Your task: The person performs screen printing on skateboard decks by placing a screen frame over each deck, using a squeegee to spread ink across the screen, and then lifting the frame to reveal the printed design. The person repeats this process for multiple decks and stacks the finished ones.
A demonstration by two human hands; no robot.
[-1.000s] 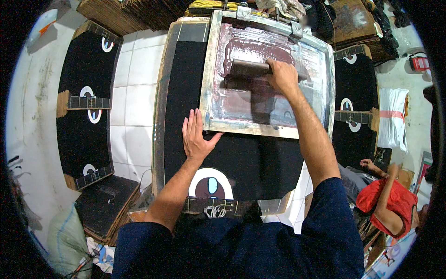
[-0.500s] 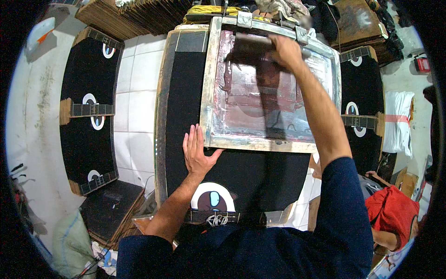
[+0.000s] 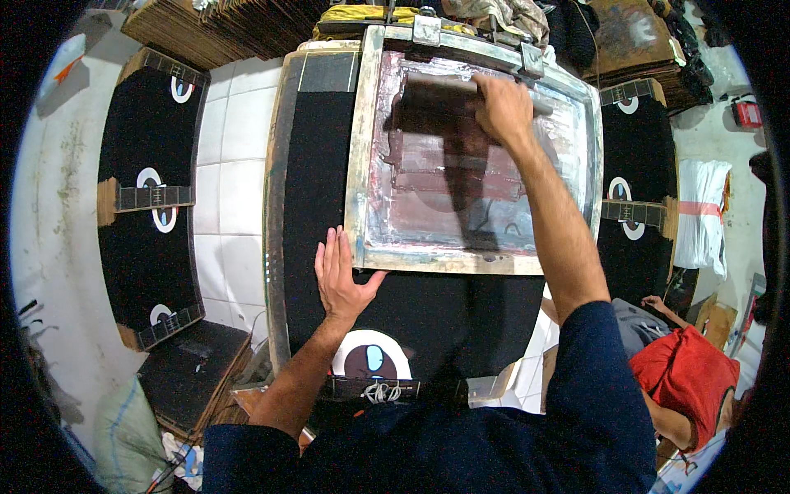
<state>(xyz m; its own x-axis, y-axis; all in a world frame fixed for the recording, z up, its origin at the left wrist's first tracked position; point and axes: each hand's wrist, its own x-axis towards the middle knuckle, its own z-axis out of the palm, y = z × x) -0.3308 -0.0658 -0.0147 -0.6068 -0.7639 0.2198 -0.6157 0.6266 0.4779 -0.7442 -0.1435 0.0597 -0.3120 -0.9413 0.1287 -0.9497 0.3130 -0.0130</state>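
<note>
A screen-printing frame [image 3: 444,260] with a pale, paint-stained border lies over black fabric [image 3: 313,173] on a board. Wet brownish-red ink is smeared across its mesh [image 3: 428,177]. My right hand [image 3: 504,111] is closed around a squeegee [image 3: 440,89], which spans the far part of the mesh and is slightly blurred. Flat on the fabric, my left hand [image 3: 344,280] has its fingers stretched out and its thumb at the frame's near left corner. A printed eye shape [image 3: 372,356] shows on the fabric nearer to me.
Metal clamps [image 3: 426,30] sit at the frame's far edge. Boards with black fabric and printed eyes stand at left [image 3: 148,263] and right [image 3: 638,156]. A person in red [image 3: 687,383] is at lower right. Stacked cardboard sheets [image 3: 214,37] rise at the far left.
My right hand has drawn the squeegee a short way toward me over the mesh. My left hand keeps its place by the frame corner. The whole view has shifted slightly.
</note>
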